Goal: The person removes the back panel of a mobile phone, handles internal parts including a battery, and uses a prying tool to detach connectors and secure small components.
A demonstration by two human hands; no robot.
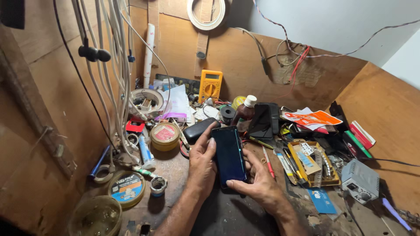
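Observation:
A dark smartphone with a blank blue-black screen lies face up over the middle of a cluttered wooden bench. My left hand wraps its left edge, thumb resting near the top corner. My right hand grips the lower right corner, thumb laid along the bottom edge and fingers behind the phone. Both forearms come in from the bottom of the view. The back of the phone is hidden.
A yellow multimeter leans on the back board. Round tins, a brown bottle, a second dark phone, a yellow tray of small tools, a grey box and hanging white cables crowd the bench.

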